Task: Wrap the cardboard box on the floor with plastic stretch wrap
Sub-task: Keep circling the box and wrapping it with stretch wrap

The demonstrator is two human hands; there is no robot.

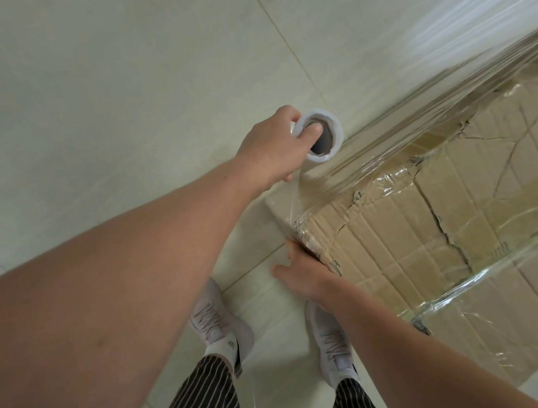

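Judging by the bands of stretch film (420,106) crossing its top, we reckon the cardboard box (437,232) is partly wrapped. Bare cardboard between the bands suggests more turns are left. Starting at the left, our left hand (270,148) curls round the end of the wrap roll (336,132), one finger hooked into its core, above the floor (106,88) just beside the box's left edge. Our right hand (308,274) lies flat, fingers straight, pressing film against the box's near corner. The box stands on the floor to the right of both hands, with film running taut from roll to box.
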